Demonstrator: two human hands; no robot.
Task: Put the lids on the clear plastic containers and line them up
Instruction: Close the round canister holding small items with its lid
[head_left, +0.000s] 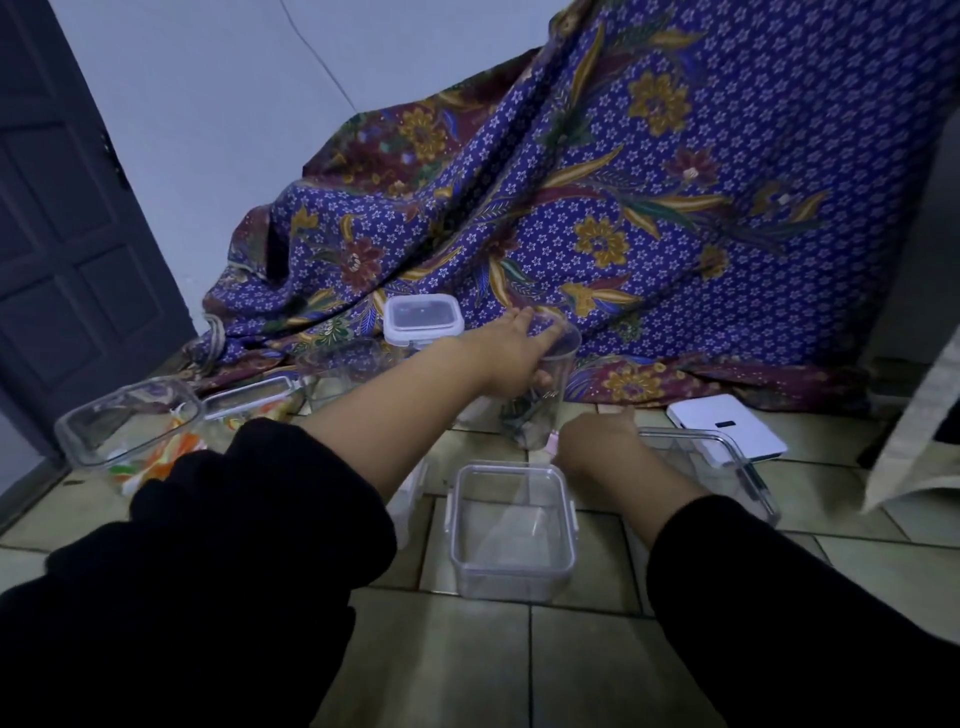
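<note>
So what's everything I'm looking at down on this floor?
Lidded container: one, clear with a white-rimmed lid, back, against the cloth.
Open container: one, clear, centre front.
Tall container: one, clear with dark contents, middle.
Left containers: at least two, clear, orange bits inside, far left.
Right container: one, clear, right.
Flat object: one, white, right.
Cloth: one, purple floral, draped behind.
Door: one, dark, left.
Left hand: fingers curled round the tall container.
Right hand: by the right container, fingers hidden.
</note>
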